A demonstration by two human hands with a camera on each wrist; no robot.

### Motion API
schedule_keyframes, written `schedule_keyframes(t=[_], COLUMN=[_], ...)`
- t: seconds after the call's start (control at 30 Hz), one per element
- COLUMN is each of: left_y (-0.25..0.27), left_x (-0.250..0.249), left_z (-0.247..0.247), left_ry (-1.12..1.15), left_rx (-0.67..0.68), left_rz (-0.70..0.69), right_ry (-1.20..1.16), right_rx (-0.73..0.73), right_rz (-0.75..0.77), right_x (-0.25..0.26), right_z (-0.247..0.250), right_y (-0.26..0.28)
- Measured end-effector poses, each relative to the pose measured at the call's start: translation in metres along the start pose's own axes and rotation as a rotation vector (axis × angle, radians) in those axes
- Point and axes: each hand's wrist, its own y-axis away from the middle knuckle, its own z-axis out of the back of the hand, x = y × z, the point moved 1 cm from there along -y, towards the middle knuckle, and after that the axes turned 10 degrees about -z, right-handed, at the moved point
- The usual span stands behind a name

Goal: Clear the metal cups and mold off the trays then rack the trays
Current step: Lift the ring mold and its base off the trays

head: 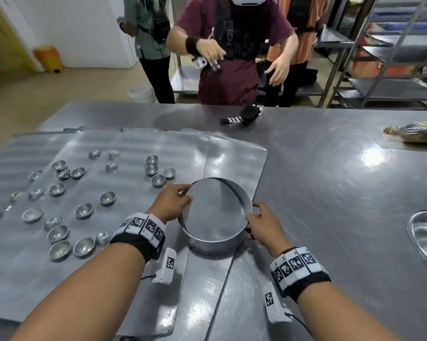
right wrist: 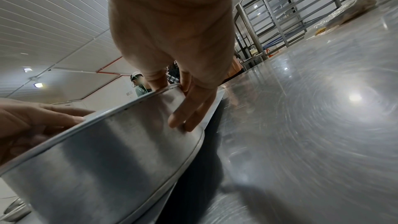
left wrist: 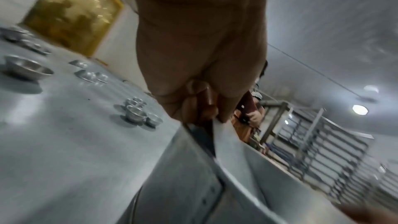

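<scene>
A round metal mold (head: 216, 217) is tilted up over the flat trays (head: 133, 148), held on both sides. My left hand (head: 175, 201) pinches its left rim (left wrist: 215, 135). My right hand (head: 261, 223) grips the right wall, thumb over the rim and fingers (right wrist: 187, 115) down the outside of the mold (right wrist: 96, 168). Several small metal cups (head: 83, 209) lie scattered on the left tray, some upside down; a few cups (left wrist: 134, 112) show in the left wrist view.
The trays overlap on a steel table (head: 330, 193). A black strap device (head: 246, 114) lies near the far edge, a wrapped package (head: 414, 132) at far right, a metal plate (head: 426, 235) at the right edge. People stand opposite; a tray rack (head: 389, 52) stands behind.
</scene>
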Motion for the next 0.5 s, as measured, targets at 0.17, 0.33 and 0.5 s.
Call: schedule_keyframes(t=[0.17,0.33,0.5], left_y=[0.007,0.018,0.027], left_x=[-0.002,0.015,0.014], left_z=[-0.015,-0.009,-0.016], left_ry=[-0.593,-0.368,0.025], left_rx=[-0.079,-0.083,0.12], left_rz=[-0.026,0.143,0.291], right_ry=[-0.012,-0.032,-0.074], right_rx=[0.009,0.047,0.002], right_rz=[0.0,0.006,-0.005], right_x=[-0.003,-0.006,-0.01], right_z=[0.002,0.005,0.015], right_y=[-0.001,-0.006,-0.011])
